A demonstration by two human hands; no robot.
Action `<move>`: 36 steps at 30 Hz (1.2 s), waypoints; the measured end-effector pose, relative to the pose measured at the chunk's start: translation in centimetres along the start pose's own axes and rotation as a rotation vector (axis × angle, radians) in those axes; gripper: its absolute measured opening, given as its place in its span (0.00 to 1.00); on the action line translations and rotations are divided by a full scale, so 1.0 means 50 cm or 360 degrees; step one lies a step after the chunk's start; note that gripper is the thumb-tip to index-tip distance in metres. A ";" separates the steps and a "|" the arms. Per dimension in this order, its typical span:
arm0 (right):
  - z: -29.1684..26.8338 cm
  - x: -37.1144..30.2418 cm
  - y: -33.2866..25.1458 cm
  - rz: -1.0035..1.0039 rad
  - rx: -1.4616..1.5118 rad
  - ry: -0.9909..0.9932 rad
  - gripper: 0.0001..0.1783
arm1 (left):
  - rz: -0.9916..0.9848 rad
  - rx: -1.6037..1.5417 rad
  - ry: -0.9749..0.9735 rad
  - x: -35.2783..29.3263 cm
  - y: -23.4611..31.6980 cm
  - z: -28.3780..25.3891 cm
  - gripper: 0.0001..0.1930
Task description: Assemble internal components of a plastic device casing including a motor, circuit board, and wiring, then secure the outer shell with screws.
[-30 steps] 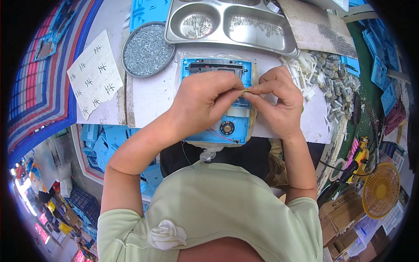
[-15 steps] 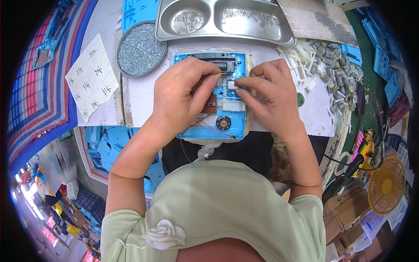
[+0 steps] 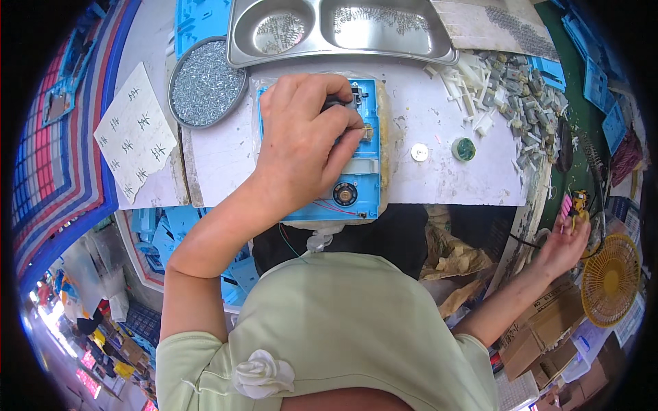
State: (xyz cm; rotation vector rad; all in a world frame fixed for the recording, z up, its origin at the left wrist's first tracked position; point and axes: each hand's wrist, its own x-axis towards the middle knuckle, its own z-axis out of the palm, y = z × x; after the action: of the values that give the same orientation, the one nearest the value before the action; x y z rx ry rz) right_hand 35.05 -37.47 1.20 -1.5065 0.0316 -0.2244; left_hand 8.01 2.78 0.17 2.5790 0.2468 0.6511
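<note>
A blue plastic housing [image 3: 371, 178] lies on the bench in front of me, with a round black speaker [image 3: 345, 194], a white plastic bar [image 3: 361, 166] and thin red wires in it. My left hand [image 3: 301, 133] covers its upper left part. The thumb and fingertips are pinched together at a small part inside the housing; the fingers hide what exactly they grip. Far out to the right, my right hand [image 3: 565, 240] has its fingers curled round a yellow and black electric screwdriver [image 3: 580, 203], partly hidden by the hand.
A round bowl of screws [image 3: 208, 83] and a metal tray [image 3: 343, 53] of small parts stand at the back. White and grey plastic pieces [image 3: 510, 85] are heaped at right. A white disc [image 3: 419, 152] and green roll [image 3: 463, 149] lie nearer. A yellow fan grille [image 3: 610, 281] is lower right.
My right hand has left the housing and swung far right to the electric screwdriver. The left hand has shifted slightly right over the housing. The white disc now shows on the bench.
</note>
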 end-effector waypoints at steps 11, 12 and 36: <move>-0.037 0.169 -0.017 -0.0235 -0.0171 0.0081 0.24 | 0.0040 -0.0062 -0.0021 -0.008 -0.009 0.000 0.08; -0.031 0.140 -0.038 -0.0259 -0.0159 0.0134 0.24 | 0.0037 -0.0062 -0.0025 -0.009 -0.009 0.000 0.08; 0.287 -0.319 0.011 -0.0112 0.0020 -0.1535 0.13 | 0.0006 -0.0002 -0.0133 -0.010 -0.007 -0.009 0.10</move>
State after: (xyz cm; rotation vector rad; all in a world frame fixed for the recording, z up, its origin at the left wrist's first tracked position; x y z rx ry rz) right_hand 21.79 -20.65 -0.25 -1.4719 -0.7876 0.4590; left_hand 7.34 3.13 0.15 2.5991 0.2141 0.5429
